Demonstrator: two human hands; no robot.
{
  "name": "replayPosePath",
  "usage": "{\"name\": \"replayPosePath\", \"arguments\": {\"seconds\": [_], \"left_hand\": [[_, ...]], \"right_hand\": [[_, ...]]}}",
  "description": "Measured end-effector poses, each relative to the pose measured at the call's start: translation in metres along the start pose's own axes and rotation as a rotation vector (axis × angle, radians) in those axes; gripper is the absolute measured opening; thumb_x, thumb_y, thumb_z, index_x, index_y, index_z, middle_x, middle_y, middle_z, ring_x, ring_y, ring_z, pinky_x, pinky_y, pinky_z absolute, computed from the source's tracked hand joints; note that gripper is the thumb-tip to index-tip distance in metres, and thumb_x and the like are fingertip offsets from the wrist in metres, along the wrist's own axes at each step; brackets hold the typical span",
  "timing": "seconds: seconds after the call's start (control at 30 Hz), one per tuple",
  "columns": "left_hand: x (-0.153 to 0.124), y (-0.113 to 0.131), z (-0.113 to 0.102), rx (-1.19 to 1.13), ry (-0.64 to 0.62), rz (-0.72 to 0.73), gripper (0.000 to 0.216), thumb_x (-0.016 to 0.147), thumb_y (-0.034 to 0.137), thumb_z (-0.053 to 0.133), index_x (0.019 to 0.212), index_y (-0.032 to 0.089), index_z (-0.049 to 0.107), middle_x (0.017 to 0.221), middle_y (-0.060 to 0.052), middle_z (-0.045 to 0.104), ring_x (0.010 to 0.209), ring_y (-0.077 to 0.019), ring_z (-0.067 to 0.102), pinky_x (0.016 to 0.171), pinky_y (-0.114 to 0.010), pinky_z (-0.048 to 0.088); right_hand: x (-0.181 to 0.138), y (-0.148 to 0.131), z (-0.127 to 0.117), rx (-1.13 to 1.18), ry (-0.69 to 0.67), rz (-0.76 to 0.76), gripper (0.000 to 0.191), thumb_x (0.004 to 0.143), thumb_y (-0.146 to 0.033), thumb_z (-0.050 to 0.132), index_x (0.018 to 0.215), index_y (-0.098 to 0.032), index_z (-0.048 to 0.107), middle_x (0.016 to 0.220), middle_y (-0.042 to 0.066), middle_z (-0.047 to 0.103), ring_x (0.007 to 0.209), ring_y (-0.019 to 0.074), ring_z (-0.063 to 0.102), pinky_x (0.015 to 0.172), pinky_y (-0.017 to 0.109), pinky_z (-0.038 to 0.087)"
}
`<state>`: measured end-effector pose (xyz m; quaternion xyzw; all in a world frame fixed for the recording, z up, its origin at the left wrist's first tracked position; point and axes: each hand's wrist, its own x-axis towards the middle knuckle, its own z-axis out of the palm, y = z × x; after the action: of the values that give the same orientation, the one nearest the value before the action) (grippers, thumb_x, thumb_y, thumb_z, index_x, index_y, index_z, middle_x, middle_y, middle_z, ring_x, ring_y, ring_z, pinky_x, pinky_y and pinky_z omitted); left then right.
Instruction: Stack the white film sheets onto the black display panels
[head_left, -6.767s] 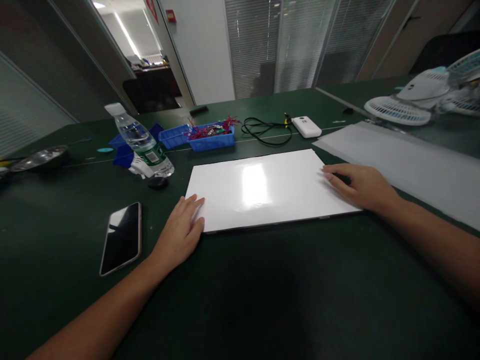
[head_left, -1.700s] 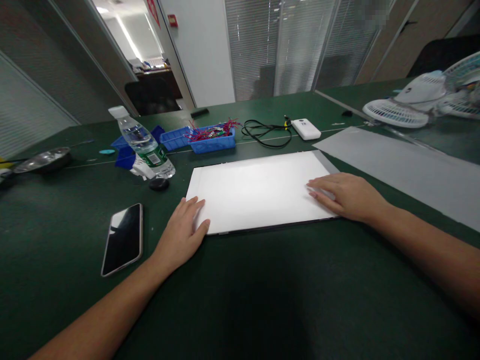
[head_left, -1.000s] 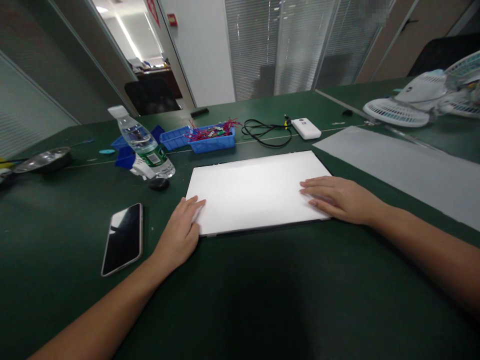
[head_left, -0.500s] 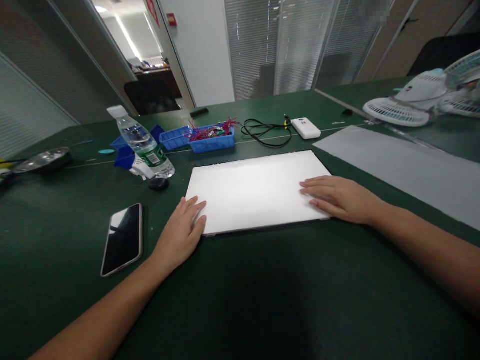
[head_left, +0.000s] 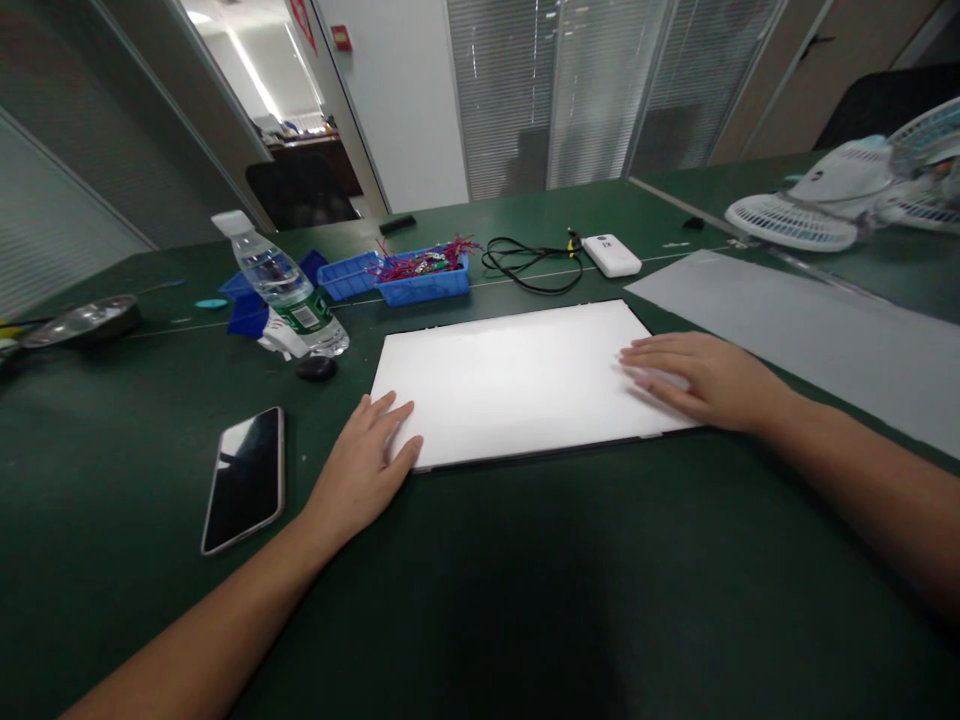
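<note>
A flat white panel (head_left: 517,380) with a thin dark edge lies on the green table (head_left: 480,580) in front of me. My left hand (head_left: 360,470) rests flat at its near left corner, fingers stretched out and touching the panel's edge. My right hand (head_left: 701,378) lies flat on the panel's right end, fingers extended and pressed on the white surface. Neither hand grips anything.
A black phone (head_left: 244,478) lies left of my left hand. A water bottle (head_left: 281,285), blue trays (head_left: 416,275) with red wires, a black cable (head_left: 529,265) and a white power bank (head_left: 613,255) sit behind. A grey sheet (head_left: 802,330) and white fan (head_left: 832,195) lie right.
My right hand slid to the right along the panel's top, and the white surface now reaches further right. The earlier glossy reflection is gone. My left hand stays at the left corner.
</note>
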<state>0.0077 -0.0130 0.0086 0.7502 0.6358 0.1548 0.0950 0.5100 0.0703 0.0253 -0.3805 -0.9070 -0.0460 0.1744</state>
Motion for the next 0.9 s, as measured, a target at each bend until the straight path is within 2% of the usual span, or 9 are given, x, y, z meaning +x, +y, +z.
{"name": "replayPosePath", "arguments": {"seconds": [0.1,0.2,0.27,0.37,0.43,0.53,0.63,0.77,0.9], "left_hand": [[0.0,0.001,0.0,0.001,-0.002,-0.001,0.071,0.104,0.063,0.048,0.154,0.016,0.065,0.173,-0.017,0.049,0.168,-0.0431,0.03,0.135,-0.067,0.029],[0.0,0.003,-0.001,-0.001,-0.002,-0.006,0.072,0.103,0.064,0.048,0.153,0.015,0.065,0.173,-0.017,0.049,0.168,-0.0441,0.03,0.134,-0.067,0.03],[0.0,0.003,-0.001,-0.003,0.003,-0.007,0.073,0.103,0.064,0.047,0.153,0.014,0.065,0.172,-0.018,0.049,0.167,-0.0446,0.031,0.135,-0.066,0.03],[0.0,0.002,-0.001,0.001,0.015,0.003,0.071,0.103,0.062,0.048,0.152,0.014,0.066,0.171,-0.018,0.05,0.167,-0.0446,0.032,0.135,-0.065,0.03],[0.0,0.002,0.0,0.005,0.02,0.011,0.069,0.103,0.061,0.05,0.152,0.015,0.066,0.171,-0.017,0.051,0.166,-0.0443,0.033,0.134,-0.066,0.032],[0.0,0.002,0.0,0.009,0.025,0.017,0.067,0.104,0.06,0.051,0.151,0.016,0.066,0.171,-0.017,0.052,0.166,-0.0444,0.033,0.133,-0.068,0.033],[-0.001,0.003,-0.001,0.008,0.02,0.01,0.068,0.104,0.061,0.049,0.152,0.015,0.066,0.171,-0.018,0.051,0.167,-0.0446,0.032,0.133,-0.069,0.032],[-0.001,0.002,-0.001,0.0,0.003,0.003,0.07,0.104,0.063,0.048,0.152,0.015,0.066,0.172,-0.018,0.05,0.168,-0.0441,0.03,0.133,-0.068,0.031],[-0.001,-0.001,0.001,-0.001,0.008,0.009,0.069,0.104,0.064,0.048,0.153,0.017,0.065,0.172,-0.017,0.05,0.168,-0.0437,0.03,0.134,-0.068,0.031]], "right_hand": [[-0.013,0.032,-0.011,-0.164,0.014,0.25,0.055,0.113,-0.049,0.045,0.139,-0.012,0.076,0.142,0.019,0.074,0.135,0.0335,0.066,0.118,0.05,0.049],[-0.034,0.072,-0.014,-0.325,-0.012,0.54,0.073,0.11,-0.061,0.041,0.154,-0.008,0.065,0.161,0.025,0.059,0.146,0.0393,0.056,0.123,0.053,0.042],[-0.047,0.096,-0.012,-0.356,-0.098,0.709,0.088,0.106,-0.071,0.04,0.162,-0.005,0.056,0.165,0.028,0.052,0.149,0.0438,0.051,0.121,0.056,0.043],[-0.057,0.116,-0.007,-0.266,-0.228,0.915,0.093,0.104,-0.075,0.038,0.164,-0.007,0.054,0.163,0.027,0.055,0.145,0.0424,0.055,0.117,0.053,0.047],[-0.057,0.117,-0.007,-0.236,-0.271,0.977,0.09,0.103,-0.076,0.037,0.161,-0.01,0.057,0.161,0.025,0.057,0.14,0.0418,0.059,0.112,0.052,0.05],[-0.051,0.106,-0.011,-0.289,-0.303,0.99,0.082,0.103,-0.075,0.033,0.156,-0.02,0.064,0.156,0.021,0.064,0.131,0.0431,0.064,0.099,0.053,0.054],[-0.046,0.094,-0.017,-0.359,-0.302,1.004,0.075,0.107,-0.067,0.026,0.148,-0.024,0.072,0.137,0.022,0.074,0.113,0.0416,0.07,0.085,0.05,0.052],[-0.047,0.09,-0.023,-0.385,-0.18,1.048,0.066,0.108,-0.054,0.032,0.143,-0.019,0.074,0.116,0.028,0.077,0.087,0.0357,0.069,0.071,0.046,0.044],[-0.047,0.086,-0.026,-0.35,0.015,1.095,0.053,0.102,-0.046,0.047,0.137,-0.018,0.076,0.103,0.024,0.077,0.078,0.0316,0.065,0.072,0.044,0.043]]}}
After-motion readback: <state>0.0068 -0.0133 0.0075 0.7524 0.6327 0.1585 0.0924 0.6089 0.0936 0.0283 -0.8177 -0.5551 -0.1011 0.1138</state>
